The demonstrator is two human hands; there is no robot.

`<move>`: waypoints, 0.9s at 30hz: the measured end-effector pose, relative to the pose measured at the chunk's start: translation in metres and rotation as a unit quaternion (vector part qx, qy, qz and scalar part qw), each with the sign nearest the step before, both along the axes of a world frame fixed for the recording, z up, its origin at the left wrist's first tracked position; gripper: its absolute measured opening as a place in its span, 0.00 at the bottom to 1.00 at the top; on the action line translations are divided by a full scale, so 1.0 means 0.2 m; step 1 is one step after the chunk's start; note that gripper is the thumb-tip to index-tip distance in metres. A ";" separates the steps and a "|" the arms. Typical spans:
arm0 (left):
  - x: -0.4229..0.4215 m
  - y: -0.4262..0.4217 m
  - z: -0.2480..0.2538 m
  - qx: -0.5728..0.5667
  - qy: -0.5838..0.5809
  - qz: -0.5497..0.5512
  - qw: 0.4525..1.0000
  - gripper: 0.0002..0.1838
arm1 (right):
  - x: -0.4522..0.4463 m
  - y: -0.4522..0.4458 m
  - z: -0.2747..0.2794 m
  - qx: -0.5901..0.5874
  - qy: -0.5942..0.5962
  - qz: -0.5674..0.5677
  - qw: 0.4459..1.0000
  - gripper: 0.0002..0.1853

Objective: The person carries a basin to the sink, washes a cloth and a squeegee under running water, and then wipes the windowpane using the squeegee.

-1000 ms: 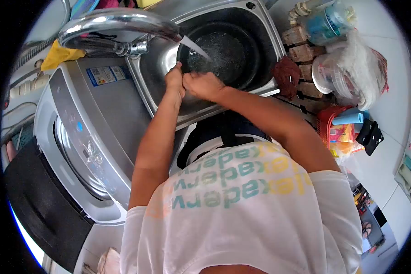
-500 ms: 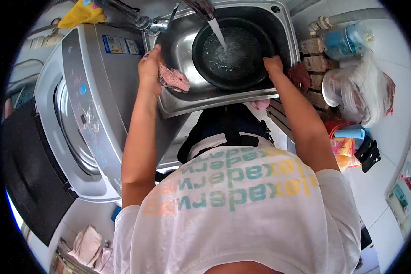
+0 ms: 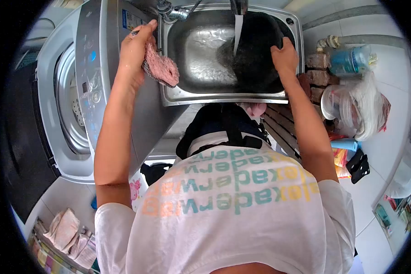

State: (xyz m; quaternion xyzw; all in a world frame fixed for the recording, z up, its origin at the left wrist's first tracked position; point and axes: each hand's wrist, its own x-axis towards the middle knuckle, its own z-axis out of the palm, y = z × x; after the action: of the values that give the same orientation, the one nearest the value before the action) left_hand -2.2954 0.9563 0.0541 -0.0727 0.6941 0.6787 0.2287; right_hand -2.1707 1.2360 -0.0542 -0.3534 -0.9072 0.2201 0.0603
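Pink cloth [image 3: 162,68] is hanging from the clenched left hand [image 3: 136,52] beside the sink [image 3: 223,97] — the right hand [image 3: 286,58] is gripping a black pan [image 3: 260,55], which is sitting tilted inside, near running water [image 3: 238,34].

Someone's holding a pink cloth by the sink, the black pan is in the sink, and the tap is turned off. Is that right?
Not quite: the tap is on. The head view shows water streaming from it. The pink cloth is held by the sink, and the black pan is in it.
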 end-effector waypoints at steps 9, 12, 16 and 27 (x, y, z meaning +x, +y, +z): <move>-0.05 0.00 0.01 0.024 0.032 0.006 0.999 0.12 | 0.02 0.00 0.26 0.222 0.041 0.146 0.963 0.09; -0.07 -0.01 0.00 0.022 0.046 -0.006 0.999 0.11 | 0.02 -0.03 0.31 0.244 0.063 0.182 0.950 0.09; -0.10 -0.03 -0.04 0.013 0.051 -0.034 0.998 0.11 | 0.05 -0.03 0.31 0.234 0.097 0.152 0.955 0.09; -0.05 0.03 0.01 -0.027 0.061 -0.004 0.998 0.10 | 0.23 0.02 -0.42 -0.473 0.204 -0.249 0.820 0.19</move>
State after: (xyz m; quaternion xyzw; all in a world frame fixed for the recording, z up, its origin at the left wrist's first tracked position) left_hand -2.3055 0.9625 0.0561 -0.0345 0.7253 0.6618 0.1862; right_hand -2.1243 1.2407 -0.1385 -0.4995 -0.5393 0.6669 0.1223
